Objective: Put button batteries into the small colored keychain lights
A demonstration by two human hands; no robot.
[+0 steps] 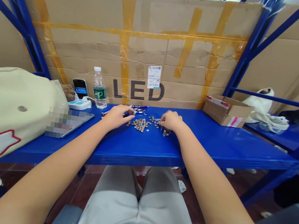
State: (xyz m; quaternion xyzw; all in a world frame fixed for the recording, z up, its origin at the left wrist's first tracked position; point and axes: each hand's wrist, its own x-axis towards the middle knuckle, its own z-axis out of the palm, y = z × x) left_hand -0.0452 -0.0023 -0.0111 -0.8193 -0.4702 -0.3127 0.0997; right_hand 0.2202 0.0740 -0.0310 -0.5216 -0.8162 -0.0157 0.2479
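Small round brown-and-silver coin-like pieces (140, 124) lie in a loose heap on the blue table (137, 146). To the left of the heap, my left hand (117, 117) is closed around a dark, slim, pen-like object (126, 115). My right hand (170, 120) is on the right side, fingertips pinched low over the scattered pieces. A thin pale tip shows at those fingers, too small to name. Shiny small metal parts (166, 132) lie beneath my right hand. Behind the heap are several pens (140, 107), partly covered by my left hand.
At the left stand a cream bag (9, 102), a flat tablet-like device (78, 124), a white power strip (80, 104), a phone (80, 88) and a water bottle (99, 89). An open cardboard box (224, 111) sits at the right. A taped cardboard panel (97, 48) closes the back.
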